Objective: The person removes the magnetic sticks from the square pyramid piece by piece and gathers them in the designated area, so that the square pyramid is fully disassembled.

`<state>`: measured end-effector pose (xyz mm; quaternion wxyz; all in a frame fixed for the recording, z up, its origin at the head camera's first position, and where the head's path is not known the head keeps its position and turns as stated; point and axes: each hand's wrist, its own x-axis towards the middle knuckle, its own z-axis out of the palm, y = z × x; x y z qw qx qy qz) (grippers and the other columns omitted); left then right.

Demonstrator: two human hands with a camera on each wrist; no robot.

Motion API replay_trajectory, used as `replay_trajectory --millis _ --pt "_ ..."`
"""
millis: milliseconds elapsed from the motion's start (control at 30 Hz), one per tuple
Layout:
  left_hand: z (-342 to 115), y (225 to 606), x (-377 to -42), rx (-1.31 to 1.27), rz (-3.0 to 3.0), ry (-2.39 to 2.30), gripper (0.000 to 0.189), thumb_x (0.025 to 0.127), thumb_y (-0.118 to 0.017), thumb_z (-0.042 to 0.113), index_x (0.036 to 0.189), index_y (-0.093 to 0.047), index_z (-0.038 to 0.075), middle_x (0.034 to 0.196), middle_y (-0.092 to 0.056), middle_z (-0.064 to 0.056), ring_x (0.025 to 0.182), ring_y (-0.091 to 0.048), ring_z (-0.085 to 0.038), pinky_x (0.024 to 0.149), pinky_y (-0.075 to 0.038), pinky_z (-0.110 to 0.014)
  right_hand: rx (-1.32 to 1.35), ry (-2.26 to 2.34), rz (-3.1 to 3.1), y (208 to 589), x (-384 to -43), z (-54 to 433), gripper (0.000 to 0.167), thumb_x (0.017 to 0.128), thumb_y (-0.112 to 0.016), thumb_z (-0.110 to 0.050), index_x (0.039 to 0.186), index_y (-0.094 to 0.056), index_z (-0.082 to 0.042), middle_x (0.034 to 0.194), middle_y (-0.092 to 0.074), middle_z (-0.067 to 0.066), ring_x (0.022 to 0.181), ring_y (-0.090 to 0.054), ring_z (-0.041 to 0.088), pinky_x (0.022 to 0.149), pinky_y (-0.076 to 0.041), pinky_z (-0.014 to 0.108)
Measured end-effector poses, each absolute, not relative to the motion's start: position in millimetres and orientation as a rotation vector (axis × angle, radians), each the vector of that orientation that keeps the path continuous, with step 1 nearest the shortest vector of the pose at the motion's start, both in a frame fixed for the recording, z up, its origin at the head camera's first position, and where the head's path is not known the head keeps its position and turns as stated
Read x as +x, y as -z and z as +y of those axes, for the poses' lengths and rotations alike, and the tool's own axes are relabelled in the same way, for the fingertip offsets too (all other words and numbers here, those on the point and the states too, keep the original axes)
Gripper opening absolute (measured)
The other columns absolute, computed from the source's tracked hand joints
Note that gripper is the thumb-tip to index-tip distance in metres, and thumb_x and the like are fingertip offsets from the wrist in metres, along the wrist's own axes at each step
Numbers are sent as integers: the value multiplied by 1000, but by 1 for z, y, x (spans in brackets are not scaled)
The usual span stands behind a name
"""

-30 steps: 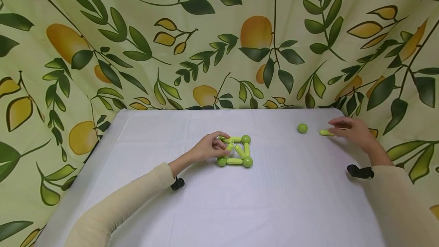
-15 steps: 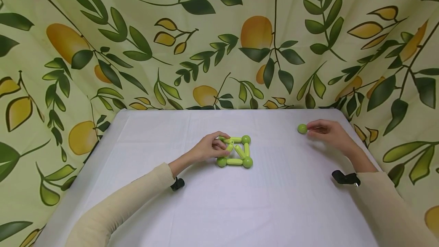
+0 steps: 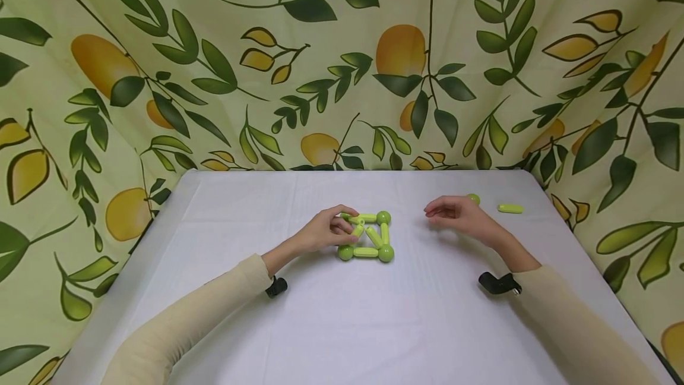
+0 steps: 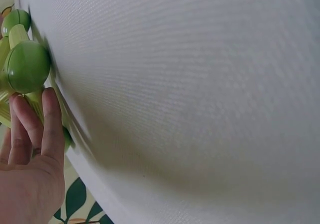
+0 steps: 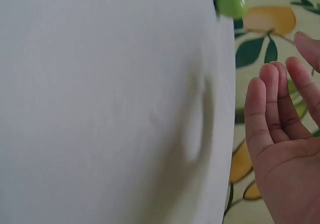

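Observation:
On the white table a square frame of yellow-green magnetic sticks and green balls lies flat, with sticks slanting up from its near corners. My left hand reaches in from the left and pinches a slanting stick between thumb and fingers. Part of the frame's far left corner is hidden behind those fingers. In the left wrist view a ball sits just above my fingertips. My right hand hovers over the table right of the frame, fingers loosely bent and holding nothing; the right wrist view shows its bare palm.
A loose green ball shows partly behind my right hand. Farther right lies a loose stick. A patterned curtain hangs behind the table and along its sides. Black wrist cameras stick out below the sleeves.
My right hand has moved left, from the loose stick past the loose ball toward the frame, with both left on the table. The left hand and frame have stayed put.

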<state>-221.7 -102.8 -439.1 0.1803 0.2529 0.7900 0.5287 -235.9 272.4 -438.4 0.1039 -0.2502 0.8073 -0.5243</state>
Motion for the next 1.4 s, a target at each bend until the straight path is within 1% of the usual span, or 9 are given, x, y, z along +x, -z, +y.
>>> replay_trajectory --millis 133,233,367,433,533,700,1000,1233,1400 --pt "-103 440 -222 724 2235 -1494 53 88 -77 -3 134 -52 -9 98 -72 -20 90 -69 -34 79 -55 -28 -773 1534 2303 438 -234 249 28 91 -74 2 117 -66 10 112 -66 27 96 -66 29 80 -56 28" --pt "-104 440 -221 732 2238 -1500 55 89 -78 0 136 -52 -7 98 -72 -18 90 -69 -31 80 -55 -31 -811 1535 2247 439 -232 234 31 89 -77 1 117 -65 10 111 -66 26 97 -66 26 82 -55 27" --pt "-105 440 -220 730 2239 -1505 56 88 -80 3 137 -52 -4 99 -73 -15 89 -70 -28 81 -55 -30 -852 1551 2180 441 -229 215 33 88 -78 2 116 -65 10 109 -65 27 97 -66 25 85 -55 29" --pt "-105 440 -221 725 2241 -1504 55 89 -80 4 136 -53 -3 99 -73 -14 89 -70 -26 80 -55 -28 -870 1550 2161 441 -228 206 34 87 -80 1 116 -66 9 107 -66 26 94 -66 25 83 -56 30" --pt "-106 440 -221 720 2244 -1500 53 89 -80 5 135 -54 -2 98 -73 -12 89 -70 -23 81 -55 -28 -903 1509 2169 441 -227 192 34 85 -83 -2 115 -68 5 103 -67 20 88 -63 24 77 -57 28" --pt "-106 440 -221 716 2242 -1495 52 89 -79 5 134 -55 0 97 -74 -10 88 -71 -21 82 -55 -29 -962 1417 2220 443 -227 175 33 81 -87 -7 109 -71 -1 96 -66 11 82 -60 21 70 -53 25" --pt "-105 440 -221 707 2247 -1485 50 90 -79 4 134 -55 2 96 -74 -8 88 -71 -20 81 -56 -30 -978 1382 2243 446 -226 164 28 81 -87 -5 104 -72 -1 88 -64 5 79 -58 20 67 -51 24" --pt "-105 440 -222 688 2243 -1484 51 90 -79 4 135 -55 2 96 -74 -8 89 -71 -19 82 -56 -30 -973 1371 2224 446 -226 166 26 84 -85 -6 105 -71 -4 89 -64 4 81 -58 19 70 -52 25" --pt "-105 441 -222 697 2239 -1497 52 89 -80 4 135 -55 0 96 -74 -9 88 -71 -21 80 -55 -29 -945 1385 2203 445 -224 171 28 84 -85 -5 108 -70 -3 91 -64 6 84 -60 21 73 -54 27"
